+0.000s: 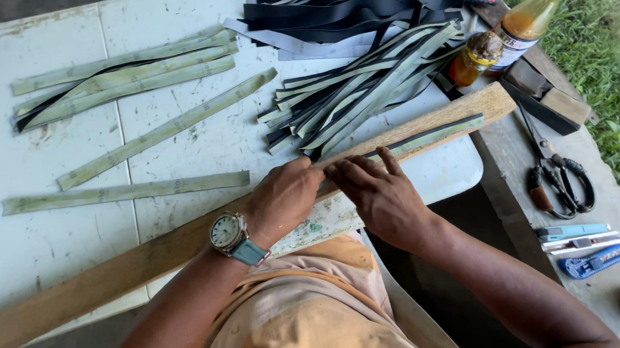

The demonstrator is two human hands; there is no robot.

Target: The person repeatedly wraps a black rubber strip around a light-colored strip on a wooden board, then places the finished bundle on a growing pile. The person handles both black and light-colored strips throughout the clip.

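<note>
Both hands rest on a long wooden plank (423,126) laid diagonally across a white table (176,132). The left hand (282,198), with a wristwatch (228,232) on its wrist, is curled with its fingers bent down onto the plank's upper face; whether it pinches anything cannot be told. The right hand (378,191) lies just beside it, touching or nearly so, fingers flat and pressing the near end of a green-and-black strip (431,138) that runs along the plank toward its far end.

Beyond the plank lies a fanned heap of similar strips (362,90), and behind that a pile of black bands (363,3). Left of the heap, several pale green strips (125,74) lie apart on the table. At the plank's far end stand two bottles of amber liquid (525,21). Right of the plank, on a grey bench, lie scissors (561,178) and blue utility knives (592,249).
</note>
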